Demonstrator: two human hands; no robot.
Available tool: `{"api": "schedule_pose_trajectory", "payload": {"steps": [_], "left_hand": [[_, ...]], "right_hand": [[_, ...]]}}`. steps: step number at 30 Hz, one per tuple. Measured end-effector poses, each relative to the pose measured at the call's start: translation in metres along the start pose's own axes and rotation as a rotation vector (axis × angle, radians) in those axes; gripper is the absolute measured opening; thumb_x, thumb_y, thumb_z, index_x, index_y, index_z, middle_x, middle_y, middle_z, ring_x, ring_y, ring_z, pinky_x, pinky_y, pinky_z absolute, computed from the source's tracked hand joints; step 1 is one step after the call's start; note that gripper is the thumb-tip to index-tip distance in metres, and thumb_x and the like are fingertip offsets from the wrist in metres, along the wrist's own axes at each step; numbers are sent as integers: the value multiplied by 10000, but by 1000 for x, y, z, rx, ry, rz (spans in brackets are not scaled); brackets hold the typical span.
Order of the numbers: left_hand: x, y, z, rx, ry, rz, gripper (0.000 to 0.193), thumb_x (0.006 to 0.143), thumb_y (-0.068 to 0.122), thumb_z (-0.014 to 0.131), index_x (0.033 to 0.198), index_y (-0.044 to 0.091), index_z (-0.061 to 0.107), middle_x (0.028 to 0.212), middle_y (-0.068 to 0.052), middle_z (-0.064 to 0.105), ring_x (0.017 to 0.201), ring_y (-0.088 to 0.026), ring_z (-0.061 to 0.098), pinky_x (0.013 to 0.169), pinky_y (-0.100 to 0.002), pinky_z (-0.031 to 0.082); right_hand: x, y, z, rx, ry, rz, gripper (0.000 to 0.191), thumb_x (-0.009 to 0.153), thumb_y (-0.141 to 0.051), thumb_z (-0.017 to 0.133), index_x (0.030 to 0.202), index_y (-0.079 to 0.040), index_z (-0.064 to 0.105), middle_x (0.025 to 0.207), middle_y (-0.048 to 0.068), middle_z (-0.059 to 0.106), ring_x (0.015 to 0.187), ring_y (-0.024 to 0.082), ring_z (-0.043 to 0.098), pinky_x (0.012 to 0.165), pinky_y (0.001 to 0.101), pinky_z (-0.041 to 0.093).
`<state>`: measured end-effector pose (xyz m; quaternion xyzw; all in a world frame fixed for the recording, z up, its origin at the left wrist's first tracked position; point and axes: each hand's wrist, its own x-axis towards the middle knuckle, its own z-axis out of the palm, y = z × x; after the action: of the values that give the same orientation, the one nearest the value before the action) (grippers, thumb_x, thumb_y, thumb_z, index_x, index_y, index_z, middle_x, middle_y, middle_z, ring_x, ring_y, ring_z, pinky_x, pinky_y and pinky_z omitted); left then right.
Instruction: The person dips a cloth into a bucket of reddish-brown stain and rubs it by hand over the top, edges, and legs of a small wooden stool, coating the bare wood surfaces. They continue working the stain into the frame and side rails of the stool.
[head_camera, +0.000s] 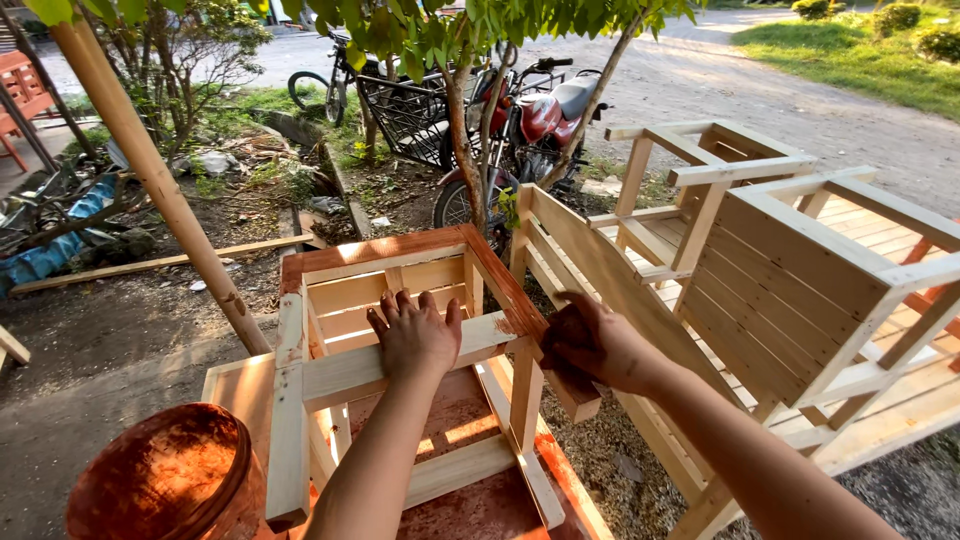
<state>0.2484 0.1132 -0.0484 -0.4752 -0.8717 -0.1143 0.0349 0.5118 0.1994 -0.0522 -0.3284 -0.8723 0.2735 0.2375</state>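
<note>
reddish-brown stain going onto a pale wooden chair frame (400, 300). left hand (415, 335) flat and open, bracing a rail; right hand (590, 345) closed around a stained rag (562, 338), rubbing the corner post. next, probably more stain from the bucket (165, 485).

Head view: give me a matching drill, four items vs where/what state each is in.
Items:
1. left hand
2. right hand
3. bucket
4. motorbike

States:
A. stained reddish-brown, bottom left
B. flat on a bare wooden rail of the chair frame
C. parked behind the tree
D. pressing a dark stained pad on the frame's stained edge

Pairs: 1-B, 2-D, 3-A, 4-C
</note>
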Motion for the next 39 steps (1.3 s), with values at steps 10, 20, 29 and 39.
{"api": "schedule_pose_trajectory", "payload": {"steps": [10, 20, 29, 39], "left_hand": [[18, -4, 10, 0, 46, -24, 767, 1007, 614, 209, 1561, 94, 310, 1639, -225, 192, 1533, -419, 71, 1214, -590, 35], [26, -2, -4, -27, 6, -102, 771, 998, 626, 253, 1511, 63, 372, 1620, -226, 244, 1534, -382, 107, 1222, -542, 69], [39, -5, -2, -2, -33, -131, 798, 991, 638, 255, 1516, 43, 333, 1627, -261, 194, 1509, -401, 80, 1210, -531, 37], [36, -4, 0, -5, -13, -101, 789, 1002, 627, 242, 1497, 22, 350, 1634, -278, 214, 1503, -411, 84, 1209, -530, 51]], "right_hand": [[156, 48, -4, -35, 319, -251, 704, 772, -115, 821, 1421, -175, 555, 1275, 194, 606, 1148, 368, 616, 989, 442, 513], [332, 87, 56, 214, 265, -317, 564, 839, -65, 640, 1397, -128, 585, 1328, 153, 574, 1136, 335, 659, 957, 408, 547], [401, 108, 103, -128, 104, -403, 491, 853, -273, 719, 1294, -83, 621, 1344, 189, 574, 1245, 381, 553, 1043, 439, 476], [381, 93, 94, -381, -28, -410, 295, 932, -347, 658, 1106, -111, 694, 1066, 104, 673, 1140, 309, 607, 996, 434, 501]]}}
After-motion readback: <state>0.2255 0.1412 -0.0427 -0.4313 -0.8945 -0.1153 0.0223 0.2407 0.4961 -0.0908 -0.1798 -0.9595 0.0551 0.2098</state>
